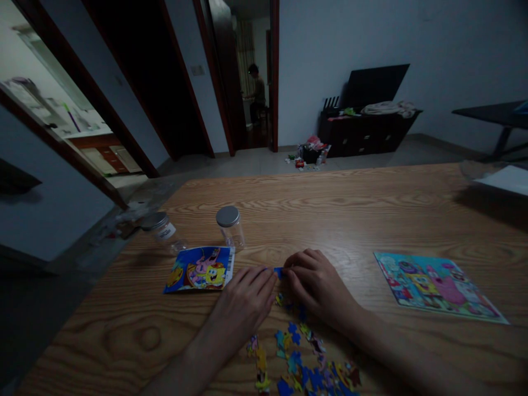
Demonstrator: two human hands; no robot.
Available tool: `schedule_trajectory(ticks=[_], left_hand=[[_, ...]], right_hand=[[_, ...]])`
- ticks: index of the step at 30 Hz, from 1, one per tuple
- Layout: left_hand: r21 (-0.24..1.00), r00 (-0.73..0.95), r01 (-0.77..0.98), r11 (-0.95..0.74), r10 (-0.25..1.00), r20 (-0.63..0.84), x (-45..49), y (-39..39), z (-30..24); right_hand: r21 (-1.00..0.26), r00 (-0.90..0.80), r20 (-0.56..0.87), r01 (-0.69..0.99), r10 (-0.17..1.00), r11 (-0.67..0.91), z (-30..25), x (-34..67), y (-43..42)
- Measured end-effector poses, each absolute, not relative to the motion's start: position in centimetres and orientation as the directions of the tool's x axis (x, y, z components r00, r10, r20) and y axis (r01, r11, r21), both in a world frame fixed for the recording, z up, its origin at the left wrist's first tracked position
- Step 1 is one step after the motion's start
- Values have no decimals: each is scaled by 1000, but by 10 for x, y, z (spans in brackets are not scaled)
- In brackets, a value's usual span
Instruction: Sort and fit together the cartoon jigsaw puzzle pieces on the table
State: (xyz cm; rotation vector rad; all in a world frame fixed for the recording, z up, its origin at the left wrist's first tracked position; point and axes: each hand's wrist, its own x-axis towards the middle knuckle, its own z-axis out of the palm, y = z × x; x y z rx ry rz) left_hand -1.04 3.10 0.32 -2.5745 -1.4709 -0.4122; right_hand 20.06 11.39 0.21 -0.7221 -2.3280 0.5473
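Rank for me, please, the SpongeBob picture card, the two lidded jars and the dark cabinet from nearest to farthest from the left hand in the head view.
1. SpongeBob picture card: on the table, just left of the left hand.
2. Upright jar: on the table, beyond the card.
3. Labelled jar: farther left, near the table's edge.
4. Dark cabinet: across the room, against the far wall.

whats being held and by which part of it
A blue puzzle piece pinched between the fingertips of the left hand and right hand, its end showing.
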Motion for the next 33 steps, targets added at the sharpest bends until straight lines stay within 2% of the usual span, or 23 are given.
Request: schedule_trajectory(ticks=[7,9,13,19,22,27,33], left_hand=[[28,488,852,-522,813,318,-14,30,-2],[67,462,857,-511,818,343,-15,29,-2],[127,430,860,-494,836,341,-15,29,-1],[82,450,863,-499,831,327,-14,31,1],[76,454,862,-502,829,326,-14,30,2],[127,416,866,-483,839,352,-16,29,0],[142,397,866,-479,832,387,-19,29,-6]], right_hand=[[-512,-691,426,348,584,785,-1,198,110],[-604,-660,414,316,627,732,1,198,111],[-818,-536,348,228,769,529,3,203,116],[-954,-370,233,95,899,286,-6,209,129],[-978,-331,202,-15,922,209,-8,209,137],[-973,-263,206,-161,943,167,-2,213,154],[-969,-205,213,-173,955,179,11,235,156]])
